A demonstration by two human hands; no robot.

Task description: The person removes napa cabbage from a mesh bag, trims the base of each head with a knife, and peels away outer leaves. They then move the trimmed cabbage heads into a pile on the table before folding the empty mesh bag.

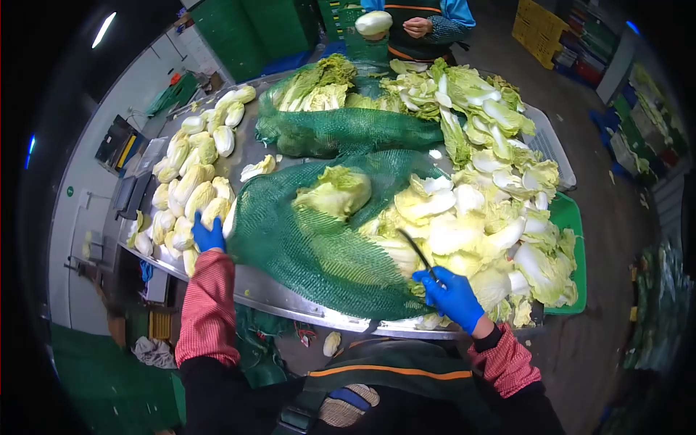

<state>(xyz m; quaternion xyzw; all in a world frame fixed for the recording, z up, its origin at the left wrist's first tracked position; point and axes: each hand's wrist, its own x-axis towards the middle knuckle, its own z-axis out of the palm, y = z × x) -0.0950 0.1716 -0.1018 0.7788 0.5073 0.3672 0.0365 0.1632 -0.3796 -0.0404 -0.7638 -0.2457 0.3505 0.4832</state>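
My left hand (208,233), in a blue glove, touches a trimmed cabbage at the near edge of the cabbage pile (194,181); its grip is partly hidden. A dark curved knife (417,252) is held in my gloved right hand (451,296), over the loose leaves (464,232). Between my hands a green mesh bag (290,239) lies spread open, with a leafy cabbage (335,191) in its opening and more under the mesh. Behind it is a second mesh bag (348,130) with cabbages.
Across the metal table (279,290) a co-worker (417,29) holds a white cabbage (373,24). A green crate (573,254) with leaves and a pale crate (552,145) stand at the right edge. A yellow crate (539,32) is at the back right.
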